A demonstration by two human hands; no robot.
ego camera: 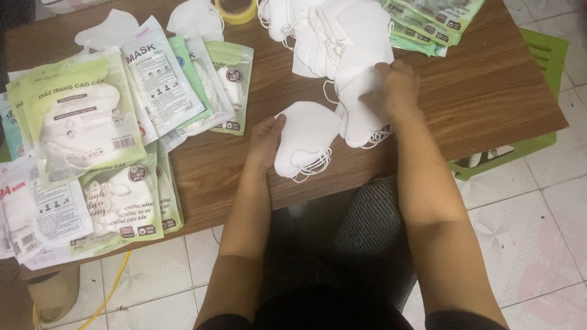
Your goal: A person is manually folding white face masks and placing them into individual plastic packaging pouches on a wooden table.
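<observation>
On the brown wood-grain table (477, 91), near its front edge: one small stack of folded white masks (306, 137), ear loops trailing off its lower side, grasped at its left edge by the left hand (264, 139), thumb on top. Just right of it, touching or nearly so, a second stack of white masks (361, 116), held down and pinched at its top by the right hand (394, 88). Behind both, a loose heap of white masks (324, 30) spread across the table's far middle. Far right corner: green-and-clear pouches (431, 21), overlapped. Left side: many filled mask packets (92, 122), green and white, fanned over one another. Far edge, centre: one roll of yellow tape (237, 9). Beside the table on the right, a green plastic stool (538, 55) on pale floor tiles (538, 232).
</observation>
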